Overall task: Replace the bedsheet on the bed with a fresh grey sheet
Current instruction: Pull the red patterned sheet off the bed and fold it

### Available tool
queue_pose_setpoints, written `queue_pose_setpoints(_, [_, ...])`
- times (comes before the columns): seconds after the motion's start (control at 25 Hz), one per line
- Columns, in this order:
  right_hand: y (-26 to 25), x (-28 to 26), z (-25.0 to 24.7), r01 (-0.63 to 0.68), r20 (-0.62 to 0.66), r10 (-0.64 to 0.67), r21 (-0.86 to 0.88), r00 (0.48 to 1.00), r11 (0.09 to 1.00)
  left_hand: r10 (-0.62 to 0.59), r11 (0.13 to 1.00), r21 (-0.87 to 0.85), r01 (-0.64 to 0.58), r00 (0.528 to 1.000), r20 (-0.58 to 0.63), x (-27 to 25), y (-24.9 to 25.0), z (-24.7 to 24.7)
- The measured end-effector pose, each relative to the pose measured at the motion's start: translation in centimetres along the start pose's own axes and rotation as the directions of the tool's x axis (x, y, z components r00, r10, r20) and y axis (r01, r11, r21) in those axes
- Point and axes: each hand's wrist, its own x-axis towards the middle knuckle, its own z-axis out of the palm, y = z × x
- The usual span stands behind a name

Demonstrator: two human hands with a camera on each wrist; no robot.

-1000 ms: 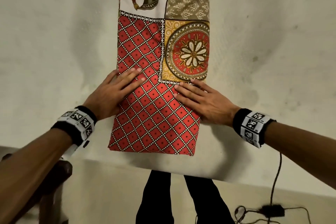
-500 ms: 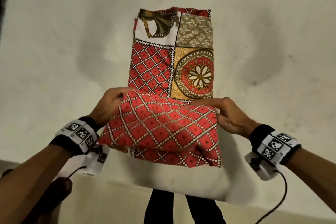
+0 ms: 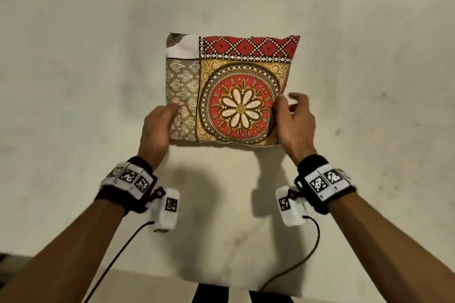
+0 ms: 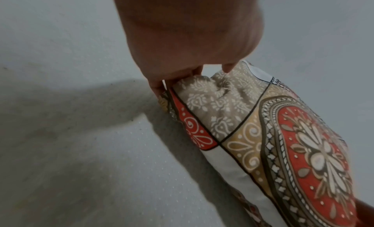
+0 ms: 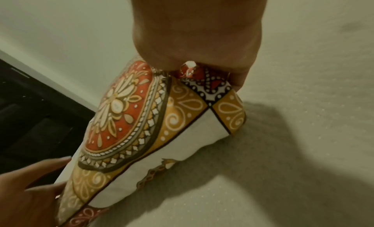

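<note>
The left hand (image 3: 157,128) and right hand (image 3: 294,122) each gripped, thumb over and fingers curled under, opposite sides of the folded patterned bedsheet (image 3: 231,91) above the bare mattress (image 3: 73,81).

Folded printed cloth sheet (image 3: 231,91), matt, on dotted textured mattress fabric (image 3: 98,56)

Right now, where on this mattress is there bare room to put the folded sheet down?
Bare mattress lies left of the folded sheet, right of it and beyond its far edge. The strip between the sheet and the near edge is bare too, but the wrists hang over it. The left hand and right hand crowd the sheet's near corners.
</note>
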Motion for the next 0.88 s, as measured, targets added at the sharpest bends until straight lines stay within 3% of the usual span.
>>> queue_pose_setpoints(0.04, [-0.9,-0.4,-0.4,0.144,-0.113,-0.146,-0.029,0.983,0.989,0.091,0.985,0.147,-0.086,0.996,-0.025,-0.3,0.1,-0.1])
queue_pose_setpoints(0.08, [-1.9,-0.5,-0.4,0.314,-0.209,-0.326,-0.090,0.922,0.945,0.229,0.914,0.359,-0.190,0.971,-0.068,-0.3,0.1,-0.2])
queue_pose_setpoints(0.12, [-2.8,-0.4,0.1,0.473,-0.247,-0.504,-0.175,0.828,0.863,0.420,0.777,0.546,-0.313,0.904,-0.080,-0.3,0.4,0.1])
queue_pose_setpoints(0.16, [-3.7,0.0,1.0,0.585,-0.201,-0.639,-0.270,0.743,0.765,0.593,0.603,0.670,-0.434,0.805,-0.012,-0.2,0.9,0.8])
queue_pose_setpoints(0.2, [-4.2,0.5,2.2,0.639,-0.099,-0.710,-0.364,0.697,0.678,0.695,0.425,0.733,-0.532,0.710,0.112,-0.1,1.8,2.0])
queue_pose_setpoints(0.24, [-4.5,1.1,3.5,0.650,0.020,-0.720,-0.448,0.693,0.613,0.710,0.267,0.761,-0.591,0.655,0.259,0.4,2.3,3.3])
queue_pose_setpoints(0.28, [-4.4,2.0,4.7,0.645,0.121,-0.695,-0.511,0.709,0.569,0.665,0.149,0.786,-0.600,0.649,0.370,1.2,2.7,4.6])
queue_pose_setpoints(0.32, [-4.0,3.0,5.7,0.629,0.190,-0.653,-0.556,0.733,0.544,0.607,0.081,0.813,-0.577,0.675,0.419,2.3,2.6,5.5])
queue_pose_setpoints(0.4, [-2.7,5.4,7.1,0.595,0.245,-0.591,-0.610,0.769,0.523,0.523,0.059,0.867,-0.495,0.755,0.395,5.3,1.4,6.6])
queue_pose_setpoints(0.48, [-1.5,6.9,8.4,0.585,0.242,-0.582,-0.620,0.777,0.523,0.490,0.072,0.899,-0.432,0.800,0.345,7.5,-0.4,7.3])
queue_pose_setpoints(0.68, [-0.2,7.9,10.3,0.574,0.228,-0.574,-0.612,0.787,0.544,0.498,0.003,0.929,-0.370,0.806,0.319,9.2,-2.4,8.2])
queue_pose_setpoints(0.88, [-0.6,3.6,5.4,0.606,0.327,-0.520,-0.549,0.789,0.575,0.424,0.068,0.927,-0.370,0.851,0.309,4.5,0.1,7.0])
